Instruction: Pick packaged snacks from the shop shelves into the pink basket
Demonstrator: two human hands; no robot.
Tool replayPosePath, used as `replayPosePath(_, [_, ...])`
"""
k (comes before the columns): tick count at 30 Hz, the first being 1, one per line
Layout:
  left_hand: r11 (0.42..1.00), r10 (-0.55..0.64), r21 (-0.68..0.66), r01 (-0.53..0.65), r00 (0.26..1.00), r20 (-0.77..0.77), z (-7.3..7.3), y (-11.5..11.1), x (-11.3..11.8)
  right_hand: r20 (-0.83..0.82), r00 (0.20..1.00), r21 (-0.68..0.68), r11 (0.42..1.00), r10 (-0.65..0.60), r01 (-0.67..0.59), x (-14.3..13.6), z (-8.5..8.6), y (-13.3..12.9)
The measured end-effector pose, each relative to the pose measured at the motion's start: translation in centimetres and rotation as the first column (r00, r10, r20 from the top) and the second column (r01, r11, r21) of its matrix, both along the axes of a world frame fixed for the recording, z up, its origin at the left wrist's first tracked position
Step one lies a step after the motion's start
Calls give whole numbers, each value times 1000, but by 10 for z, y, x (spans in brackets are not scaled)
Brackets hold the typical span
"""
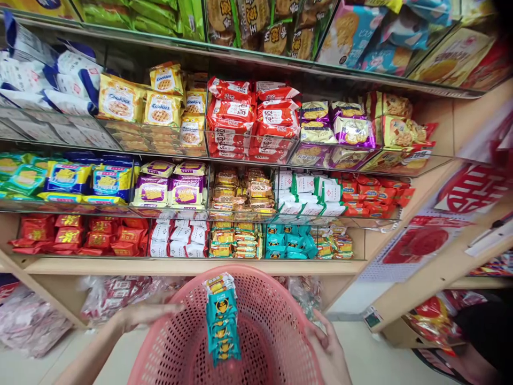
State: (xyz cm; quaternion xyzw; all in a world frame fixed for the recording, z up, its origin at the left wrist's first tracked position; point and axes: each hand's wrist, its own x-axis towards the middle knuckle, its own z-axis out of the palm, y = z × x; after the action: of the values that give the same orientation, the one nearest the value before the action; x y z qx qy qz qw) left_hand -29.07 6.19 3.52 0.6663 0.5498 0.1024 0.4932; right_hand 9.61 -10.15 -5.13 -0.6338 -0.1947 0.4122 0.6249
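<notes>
A pink perforated plastic basket (276, 310) stands out at the bottom centre, below the shelves. Inside it lies a row of teal snack packets (222, 326), with a few yellow and white packets (219, 284) at the row's upper end. My left hand (146, 314) is at the basket's left rim, its fingers stretched along the edge and slightly blurred. At the right side, my right hand (326, 342) grips the basket wall, with the thumb and fingers partly visible around it.
Glass-fronted shelves (176, 211) of wrapped snacks span the view above the basket. Plastic bags of goods (116, 294) lie beneath the lowest shelf. At the right are red decorations (473, 187) and, lower down, a dark shape beside part of a person.
</notes>
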Motion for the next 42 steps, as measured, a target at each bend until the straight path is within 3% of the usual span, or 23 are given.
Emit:
replayPosePath(4, [991, -52, 128, 47, 998, 40, 3, 25, 24, -16, 1000, 17, 1000, 14, -14, -2, -1, 1])
replayPosePath(9, [904, -14, 420, 78, 988, -154, -24, 55, 75, -54, 998, 54, 998, 41, -38, -6, 4, 5])
replayPosePath(12, [886, 10, 459, 66, 987, -161, -40, 66, 90, -64, 998, 50, 998, 30, -27, -5, 6, 7])
replayPosePath(18, [908, 61, 418, 29, 978, -202, -45, 64, 86, -16, 999, 27, 999, 42, -42, -1, 3, 6])
replayPosePath(24, [873, 103, 481, 76, 936, -335, -39, 51, 84, 96, 995, -25, 999, 35, -32, 0, -7, 6])
replayPosePath(31, [891, 97, 447, 84, 925, -368, -42, 60, 80, 250, 967, 11, 999, 49, -54, 0, -23, 11])
replayPosePath(36, [884, 117, 461, 72, 922, -368, -39, 61, 78, 266, 956, -8, 992, 122, -124, -1, -29, 15])
replayPosePath(42, [895, 108, 440, 73, 922, -372, -36, 61, 80, 305, 946, -27, 994, 111, -108, 1, -30, 13])
